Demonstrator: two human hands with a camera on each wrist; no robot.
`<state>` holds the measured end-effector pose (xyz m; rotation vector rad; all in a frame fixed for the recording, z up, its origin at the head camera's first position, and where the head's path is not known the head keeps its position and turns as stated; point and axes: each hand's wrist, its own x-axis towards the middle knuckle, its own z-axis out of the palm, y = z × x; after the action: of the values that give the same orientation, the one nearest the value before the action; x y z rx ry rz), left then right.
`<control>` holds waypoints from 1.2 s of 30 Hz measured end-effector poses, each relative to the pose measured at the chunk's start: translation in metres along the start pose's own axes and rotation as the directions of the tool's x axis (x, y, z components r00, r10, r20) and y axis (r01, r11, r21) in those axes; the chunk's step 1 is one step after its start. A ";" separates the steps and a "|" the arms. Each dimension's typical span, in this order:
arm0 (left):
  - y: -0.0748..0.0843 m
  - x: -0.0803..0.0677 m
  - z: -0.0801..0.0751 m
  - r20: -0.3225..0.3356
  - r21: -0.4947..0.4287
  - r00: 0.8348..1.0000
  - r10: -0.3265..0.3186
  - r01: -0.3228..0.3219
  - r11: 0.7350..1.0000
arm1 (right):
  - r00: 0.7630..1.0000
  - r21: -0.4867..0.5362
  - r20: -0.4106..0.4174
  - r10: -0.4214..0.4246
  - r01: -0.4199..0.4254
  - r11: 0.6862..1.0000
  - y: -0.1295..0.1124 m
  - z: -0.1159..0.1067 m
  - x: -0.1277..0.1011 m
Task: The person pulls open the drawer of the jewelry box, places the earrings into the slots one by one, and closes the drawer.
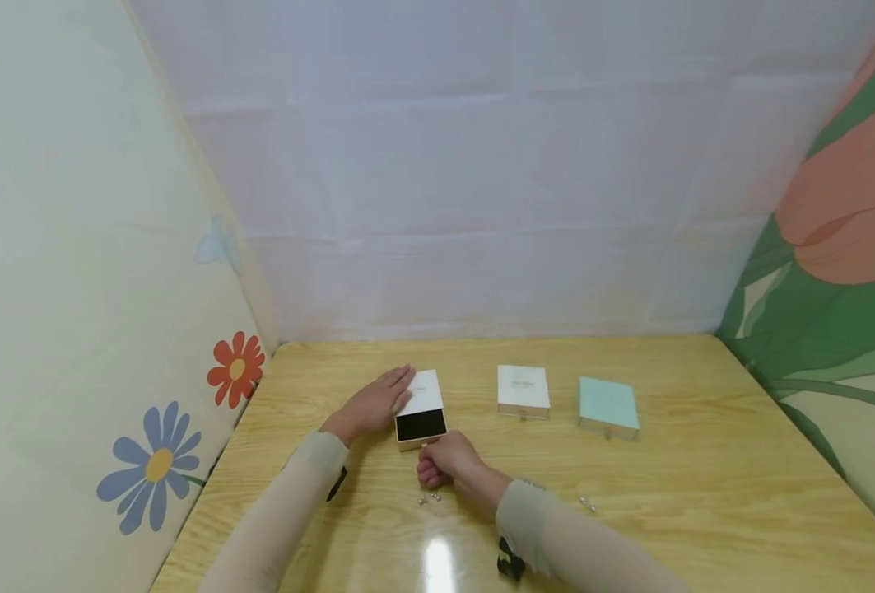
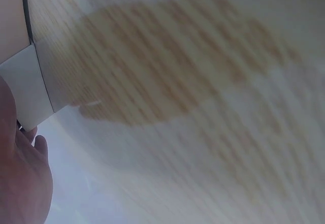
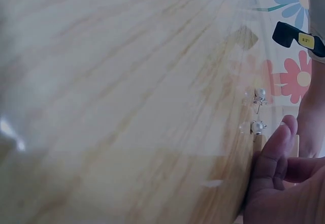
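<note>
A white drawer box (image 1: 424, 390) stands on the table with its drawer (image 1: 421, 426) slid out toward the person, showing a black interior. My left hand (image 1: 378, 402) rests with straight fingers along the left part of the box's top. At the drawer's front, my right hand (image 1: 448, 461) has its fingers curled and pinches the small pull tab, mostly hidden by the fingertips. Just in front of that hand lie two small pearl earrings (image 1: 429, 498). In the right wrist view, one pearl earring (image 3: 258, 127) shows close beside the fingers.
Right of the opened box stand a second white box (image 1: 523, 390) and a mint-green box (image 1: 607, 405), both with drawers closed. More small shiny jewelry (image 1: 588, 504) lies right of the right forearm. The wooden table (image 1: 704, 461) meets cloth-covered walls at the back and sides.
</note>
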<state>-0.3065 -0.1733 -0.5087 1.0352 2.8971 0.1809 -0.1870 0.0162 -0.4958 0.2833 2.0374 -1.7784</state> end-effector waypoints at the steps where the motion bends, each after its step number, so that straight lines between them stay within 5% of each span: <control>1: 0.001 0.000 -0.001 -0.001 -0.003 1.000 0.000 0.000 1.000 | 1.000 0.000 0.000 0.001 -0.001 1.000 0.000 0.000 -0.001; 36: 0.003 -0.004 0.001 -0.020 -0.062 1.000 0.009 -0.010 0.998 | 1.000 -0.024 0.019 -0.022 0.022 0.999 0.007 -0.001 -0.017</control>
<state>-0.3018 -0.1738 -0.5095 1.0426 2.8840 0.2814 -0.1688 0.0208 -0.4945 0.2366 2.0551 -1.7610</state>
